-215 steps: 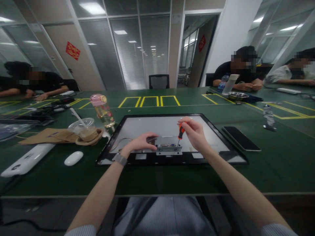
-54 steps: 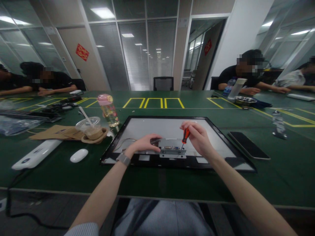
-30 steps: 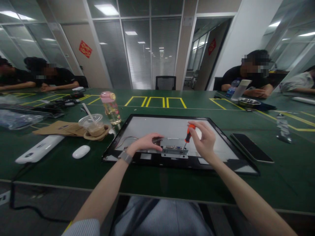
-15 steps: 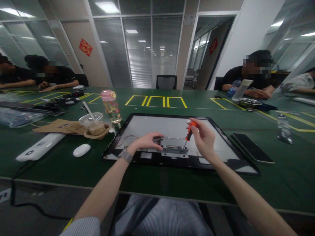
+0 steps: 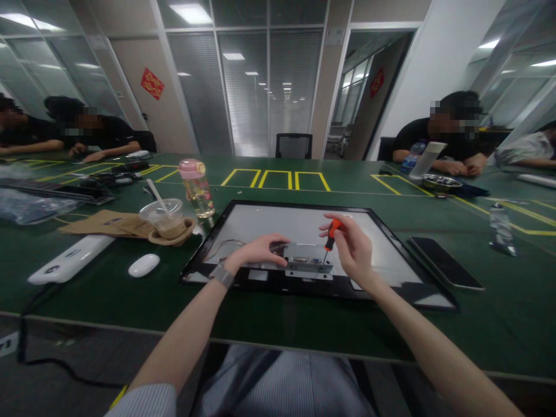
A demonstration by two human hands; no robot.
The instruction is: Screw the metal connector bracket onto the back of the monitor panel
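A monitor panel (image 5: 299,223) with a black frame lies on the green table in front of me. Near its front edge sits a metal bracket (image 5: 309,272) carrying video ports, one of them blue. My left hand (image 5: 262,251) grips the left end of this bracket, thumb in front and fingers behind; a dark part shows between them. In my right hand (image 5: 354,246) is an orange and black screwdriver (image 5: 332,234), held nearly upright. Its tip points down at the right part of the bracket beside the blue port; whether it sits in a screw I cannot tell.
Right of the panel lies a black phone (image 5: 445,262). On the left are a white mouse (image 5: 144,265), a white power strip (image 5: 72,259), a plastic cup (image 5: 163,215) and a pink-capped bottle (image 5: 196,188). Other people sit across the table.
My right hand has shifted slightly left with the screwdriver, which stands a little more upright, its fingers more extended. The left hand keeps its place on the bracket.
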